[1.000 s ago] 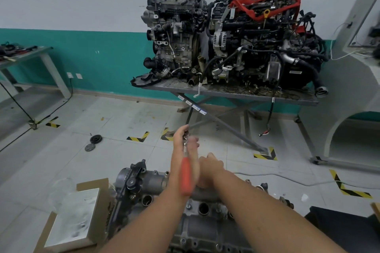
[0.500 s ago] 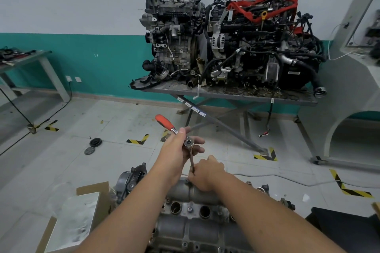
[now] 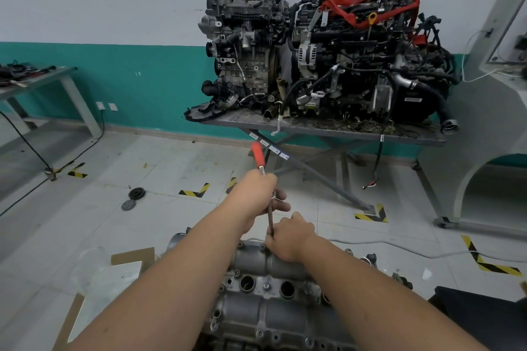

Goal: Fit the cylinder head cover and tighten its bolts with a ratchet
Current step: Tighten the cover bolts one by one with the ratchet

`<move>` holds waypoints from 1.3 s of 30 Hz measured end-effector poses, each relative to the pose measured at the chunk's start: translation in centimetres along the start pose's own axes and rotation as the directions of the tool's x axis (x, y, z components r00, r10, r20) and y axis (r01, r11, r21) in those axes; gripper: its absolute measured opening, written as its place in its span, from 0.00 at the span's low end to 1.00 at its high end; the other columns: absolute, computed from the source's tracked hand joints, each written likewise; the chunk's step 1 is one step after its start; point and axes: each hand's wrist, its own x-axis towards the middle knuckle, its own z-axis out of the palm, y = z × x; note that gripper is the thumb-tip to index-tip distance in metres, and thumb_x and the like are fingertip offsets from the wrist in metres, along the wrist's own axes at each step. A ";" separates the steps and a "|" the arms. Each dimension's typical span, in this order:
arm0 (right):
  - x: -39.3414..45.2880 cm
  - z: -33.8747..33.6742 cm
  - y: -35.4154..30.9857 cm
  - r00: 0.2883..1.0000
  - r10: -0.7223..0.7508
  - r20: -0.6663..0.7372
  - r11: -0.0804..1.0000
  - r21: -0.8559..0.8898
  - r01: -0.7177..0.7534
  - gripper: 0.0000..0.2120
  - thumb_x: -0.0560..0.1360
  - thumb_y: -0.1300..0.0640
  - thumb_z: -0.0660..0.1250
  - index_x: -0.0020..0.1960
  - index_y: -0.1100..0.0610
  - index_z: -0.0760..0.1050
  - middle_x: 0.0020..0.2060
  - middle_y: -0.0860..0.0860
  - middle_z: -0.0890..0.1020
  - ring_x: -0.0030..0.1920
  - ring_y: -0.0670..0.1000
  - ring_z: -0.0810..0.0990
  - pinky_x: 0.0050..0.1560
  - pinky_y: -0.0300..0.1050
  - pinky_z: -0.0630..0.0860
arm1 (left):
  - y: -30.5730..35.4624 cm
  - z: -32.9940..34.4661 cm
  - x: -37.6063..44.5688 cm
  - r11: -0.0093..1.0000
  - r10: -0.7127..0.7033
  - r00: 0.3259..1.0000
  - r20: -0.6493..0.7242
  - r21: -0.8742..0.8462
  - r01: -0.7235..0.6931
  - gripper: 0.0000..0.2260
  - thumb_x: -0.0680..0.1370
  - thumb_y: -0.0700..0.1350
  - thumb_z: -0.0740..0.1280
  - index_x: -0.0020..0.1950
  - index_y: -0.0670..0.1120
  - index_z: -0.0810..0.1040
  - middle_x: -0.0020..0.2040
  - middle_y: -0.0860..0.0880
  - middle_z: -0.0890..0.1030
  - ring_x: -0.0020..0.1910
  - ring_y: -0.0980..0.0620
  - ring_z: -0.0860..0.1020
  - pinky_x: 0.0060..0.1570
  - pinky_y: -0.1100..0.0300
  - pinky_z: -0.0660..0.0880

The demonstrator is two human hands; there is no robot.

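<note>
Over the cylinder head cover (image 3: 273, 308) low in my view, left hand (image 3: 258, 196) gripped the ratchet (image 3: 263, 177), red handle angled up and away, right hand (image 3: 289, 239) pinched its extension shaft at the cover's far edge, engines (image 3: 322, 57) on table (image 3: 313, 129) beyond.

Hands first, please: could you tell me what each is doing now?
Left hand: grips the red-handled metal ratchet.
Right hand: holds the ratchet's thin steel extension.

We see open tiled floor (image 3: 148, 179) beyond the cylinder head cover (image 3: 273, 302), so the ratchet (image 3: 261, 162) handle has air all round. Nearest obstacles: the steel table (image 3: 322, 129) with its crossed legs ahead, cardboard (image 3: 131, 258) at left, two discs (image 3: 132, 199) on the floor.
</note>
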 end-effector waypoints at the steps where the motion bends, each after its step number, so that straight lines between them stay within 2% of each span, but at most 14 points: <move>1: -0.1 -0.1 0.0 1.000 -0.003 -0.001 1.000 -0.004 0.003 0.20 0.82 0.44 0.47 0.58 0.50 0.75 0.48 0.53 0.72 0.59 0.58 0.64 0.56 0.57 0.70 | 0.3 0.0 -0.1 0.992 0.027 1.000 0.015 0.122 -0.028 0.08 0.81 0.41 0.54 0.54 0.43 0.72 0.42 0.46 0.82 0.36 0.48 0.85 0.42 0.55 0.77; 3: -0.3 -0.1 0.0 1.000 -0.009 -0.012 1.000 0.010 0.009 0.18 0.82 0.44 0.48 0.56 0.49 0.75 0.50 0.53 0.74 0.59 0.57 0.64 0.55 0.55 0.70 | 1.0 -0.1 -0.2 0.898 0.120 0.992 0.035 0.423 -0.123 0.09 0.82 0.42 0.55 0.52 0.44 0.74 0.42 0.46 0.83 0.37 0.49 0.83 0.40 0.56 0.74; 6: -0.6 -0.1 0.2 1.000 -0.017 -0.025 1.000 0.024 0.018 0.14 0.81 0.45 0.50 0.48 0.48 0.71 0.47 0.52 0.74 0.59 0.56 0.65 0.53 0.54 0.71 | 0.9 0.1 -0.3 0.504 0.323 0.936 0.138 0.813 -0.294 0.07 0.83 0.47 0.56 0.49 0.48 0.71 0.39 0.49 0.77 0.36 0.50 0.75 0.33 0.57 0.68; 8: -0.8 -0.2 0.1 0.999 -0.018 -0.045 0.999 0.051 0.020 0.14 0.81 0.46 0.51 0.49 0.50 0.72 0.51 0.52 0.76 0.60 0.57 0.66 0.53 0.54 0.71 | -0.3 0.4 -0.6 0.200 0.479 0.847 0.233 0.910 -0.363 0.08 0.84 0.52 0.57 0.47 0.50 0.68 0.38 0.53 0.69 0.36 0.51 0.72 0.30 0.58 0.62; 10: -1.0 -0.5 -0.1 0.992 -0.045 -0.117 0.995 0.087 0.056 0.15 0.80 0.47 0.53 0.55 0.52 0.76 0.55 0.53 0.78 0.60 0.58 0.70 0.54 0.54 0.73 | -1.9 0.5 -0.8 0.046 0.653 0.705 0.277 0.915 -0.402 0.13 0.82 0.56 0.61 0.42 0.50 0.68 0.38 0.53 0.66 0.37 0.50 0.70 0.33 0.57 0.60; 12: -1.2 -0.6 -0.2 0.986 -0.103 -0.134 0.982 0.142 0.122 0.14 0.81 0.51 0.58 0.62 0.52 0.77 0.60 0.54 0.79 0.64 0.59 0.74 0.57 0.52 0.73 | -3.6 0.6 -0.9 0.070 0.817 0.530 0.228 0.873 -0.483 0.19 0.78 0.60 0.63 0.37 0.46 0.71 0.38 0.50 0.69 0.35 0.48 0.70 0.34 0.55 0.62; 14: -1.5 -0.8 -0.2 0.990 -0.122 -0.070 0.963 0.232 0.135 0.14 0.81 0.55 0.61 0.65 0.52 0.75 0.63 0.53 0.77 0.68 0.59 0.73 0.64 0.52 0.69 | -5.2 0.9 -0.8 0.180 0.890 0.443 0.110 0.807 -0.563 0.22 0.76 0.61 0.65 0.39 0.43 0.77 0.41 0.46 0.75 0.36 0.46 0.72 0.33 0.53 0.68; 16: -1.3 -0.7 0.0 0.992 -0.091 -0.091 0.978 0.179 0.106 0.06 0.79 0.56 0.60 0.50 0.45 0.71 0.52 0.48 0.75 0.65 0.59 0.73 0.60 0.53 0.70 | -6.4 1.7 -1.2 0.411 0.828 0.561 -0.001 0.680 -0.606 0.20 0.73 0.60 0.68 0.49 0.43 0.80 0.52 0.44 0.77 0.42 0.45 0.76 0.39 0.51 0.74; 17: -1.3 -0.6 0.0 0.993 -0.051 -0.103 0.984 0.167 0.068 0.06 0.79 0.53 0.59 0.44 0.45 0.67 0.48 0.47 0.73 0.62 0.58 0.72 0.59 0.53 0.71 | -6.5 2.1 -1.5 0.602 0.741 0.667 -0.078 0.517 -0.609 0.20 0.72 0.60 0.68 0.55 0.46 0.80 0.58 0.45 0.76 0.46 0.47 0.77 0.43 0.51 0.75; 19: -1.4 -1.0 0.0 0.999 -0.020 -0.039 0.982 0.189 0.028 0.07 0.79 0.48 0.55 0.49 0.49 0.69 0.55 0.50 0.74 0.66 0.58 0.68 0.63 0.56 0.69 | -6.4 3.0 -2.1 0.859 0.510 0.840 -0.186 0.053 -0.510 0.19 0.71 0.64 0.62 0.59 0.61 0.76 0.60 0.47 0.79 0.50 0.54 0.79 0.50 0.54 0.75; 22: -1.0 -1.2 -0.1 0.999 -0.015 0.051 0.998 0.066 0.011 0.13 0.78 0.48 0.55 0.59 0.47 0.73 0.61 0.51 0.75 0.68 0.60 0.63 0.58 0.55 0.68 | -6.6 4.1 -2.1 0.889 0.379 0.882 -0.280 -0.156 -0.431 0.16 0.74 0.67 0.53 0.58 0.71 0.73 0.49 0.53 0.84 0.54 0.57 0.81 0.56 0.57 0.75; 27: -0.2 -0.6 -0.2 0.999 0.017 0.035 0.999 0.045 -0.019 0.18 0.80 0.46 0.50 0.62 0.47 0.75 0.56 0.52 0.76 0.65 0.57 0.63 0.50 0.54 0.65 | -5.3 2.9 -0.5 0.788 0.106 0.958 -0.266 -0.566 -0.244 0.19 0.83 0.60 0.54 0.55 0.49 0.78 0.36 0.47 0.83 0.40 0.50 0.83 0.48 0.52 0.74; 34: -0.3 -0.4 -0.1 1.000 0.018 0.011 1.000 0.024 -0.018 0.19 0.80 0.43 0.50 0.61 0.46 0.76 0.57 0.52 0.76 0.64 0.57 0.63 0.57 0.57 0.70 | -5.0 0.1 -0.6 0.868 0.207 0.976 -0.061 -0.448 -0.212 0.12 0.86 0.46 0.52 0.59 0.43 0.73 0.36 0.44 0.82 0.42 0.43 0.84 0.54 0.48 0.76; 39: -0.3 -0.4 0.0 1.000 0.019 0.013 1.000 0.020 -0.019 0.19 0.80 0.44 0.49 0.59 0.47 0.76 0.55 0.52 0.75 0.62 0.57 0.64 0.54 0.56 0.70 | -2.1 -0.4 -0.4 0.920 0.023 1.000 -0.021 -0.391 -0.029 0.07 0.83 0.41 0.58 0.57 0.41 0.73 0.30 0.45 0.79 0.36 0.42 0.84 0.41 0.54 0.81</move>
